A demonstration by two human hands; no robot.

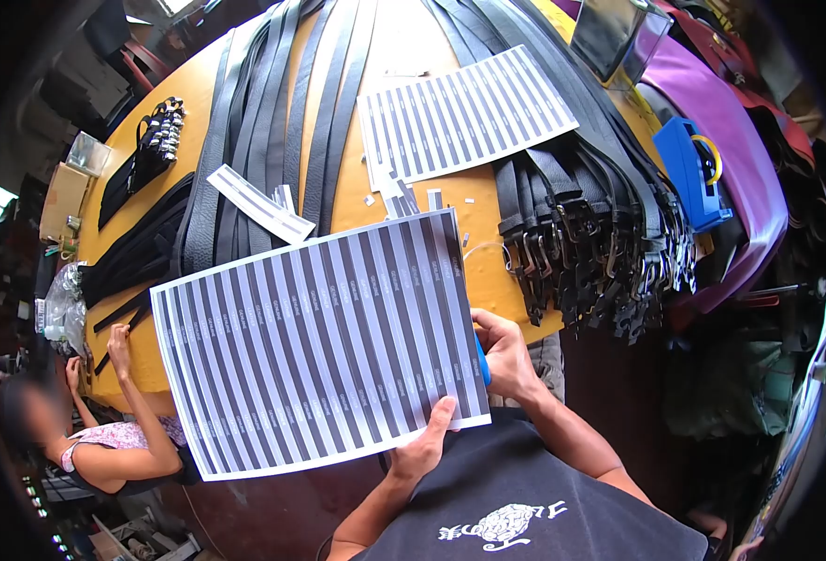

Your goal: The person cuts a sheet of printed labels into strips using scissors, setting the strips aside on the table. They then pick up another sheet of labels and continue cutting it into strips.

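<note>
A large sheet printed with dark and light stripes [310, 346] is held up over the near side of the yellow table. My left hand [424, 444] grips its lower edge, thumb on top and the other fingers hidden beneath. At the sheet's right edge, my right hand [502, 355] is closed round a blue-handled tool [482, 363], mostly hidden by the sheet and fingers. Beyond, a second striped sheet [469, 112] lies across black belts. Narrow cut strips [261, 204] rest on the belts to the left, and small paper scraps lie between the sheets.
Black belts with buckles [590, 234] hang over the right edge of the yellow table [357, 192]. A blue object [691, 175] sits on the right near purple material [745, 140]. At the lower left, another person [118, 453] works with black strips. Bundled straps [146, 154] lie farther back.
</note>
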